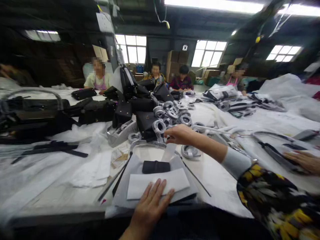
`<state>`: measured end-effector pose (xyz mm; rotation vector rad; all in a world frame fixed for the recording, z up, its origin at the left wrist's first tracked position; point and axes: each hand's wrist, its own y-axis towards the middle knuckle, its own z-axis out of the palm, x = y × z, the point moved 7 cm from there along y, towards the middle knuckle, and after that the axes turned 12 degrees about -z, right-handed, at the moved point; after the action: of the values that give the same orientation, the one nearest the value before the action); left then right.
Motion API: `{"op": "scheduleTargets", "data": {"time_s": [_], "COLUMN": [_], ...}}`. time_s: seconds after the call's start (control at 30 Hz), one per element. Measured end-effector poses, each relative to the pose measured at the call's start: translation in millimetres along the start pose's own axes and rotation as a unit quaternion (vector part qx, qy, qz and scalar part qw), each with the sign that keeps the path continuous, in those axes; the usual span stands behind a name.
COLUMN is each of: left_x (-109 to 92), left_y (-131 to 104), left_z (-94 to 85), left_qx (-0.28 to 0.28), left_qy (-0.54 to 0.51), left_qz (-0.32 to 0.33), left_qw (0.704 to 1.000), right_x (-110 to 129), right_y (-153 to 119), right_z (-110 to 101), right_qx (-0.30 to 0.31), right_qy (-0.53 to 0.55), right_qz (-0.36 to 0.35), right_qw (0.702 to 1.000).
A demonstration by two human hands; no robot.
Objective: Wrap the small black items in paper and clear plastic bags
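Observation:
My left hand [153,206] lies flat, fingers spread, on a folded white sheet [180,180]. The sheet rests on a bag wrapped in pale grey covering [122,200], with its handle arching at the far side. A small black rolled bundle [156,166] sits just beyond the sheet. My right hand [181,134] is stretched over the far end of the bag, fingers curled together. Under its fingertips is a pale translucent strip [169,152]; whether they grip it I cannot tell. Plastic-wrapped coils [159,126] lie close to that hand.
Black bags [146,123] are heaped ahead. A grey tape dispenser [122,133] stands left of the coils, with black straps [55,148] farther left. Another person's hand [302,160] rests on a wrapped bag [280,156] at right. Several people sit across the table.

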<state>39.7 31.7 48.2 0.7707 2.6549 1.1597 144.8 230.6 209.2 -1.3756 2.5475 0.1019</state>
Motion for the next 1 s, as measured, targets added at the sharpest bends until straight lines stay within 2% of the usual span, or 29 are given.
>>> {"op": "scheduleTargets", "data": {"time_s": [0.13, 0.23, 0.3, 0.4, 0.47, 0.67, 0.83, 1.0], "left_x": [-1, 0, 1, 2, 3, 3, 3, 4], "left_y": [6, 10, 11, 12, 13, 15, 15, 15], "left_z": [-1.7, -1.2, -0.1, 4.3, 8.5, 17.7, 15.3, 13.7], "left_qx": [0.013, 0.038, 0.052, 0.071, 0.083, 0.106, 0.099, 0.098], "left_qy": [-0.004, -0.006, -0.011, -0.018, -0.021, -0.016, -0.019, -0.022], "left_qz": [-0.007, -0.013, -0.017, -0.029, -0.039, -0.050, -0.050, -0.067], "left_qw": [1.000, 0.999, 0.998, 0.997, 0.996, 0.993, 0.994, 0.993], "right_x": [44, 70, 82, 95, 102, 132, 155, 172], "right_y": [-37, -65, -81, -101, -111, -132, -149, -154], "right_z": [-8, -11, -14, -17, -12, 37, 59, 76], "right_qx": [0.027, 0.065, 0.062, 0.003, -0.048, -0.177, -0.309, -0.340], "right_qy": [-0.022, -0.028, -0.036, -0.053, -0.051, 0.102, 0.125, 0.116], "right_qz": [-0.040, -0.026, -0.009, 0.003, 0.002, -0.053, -0.071, -0.064], "right_qw": [0.999, 0.997, 0.997, 0.999, 0.998, 0.977, 0.940, 0.931]}}
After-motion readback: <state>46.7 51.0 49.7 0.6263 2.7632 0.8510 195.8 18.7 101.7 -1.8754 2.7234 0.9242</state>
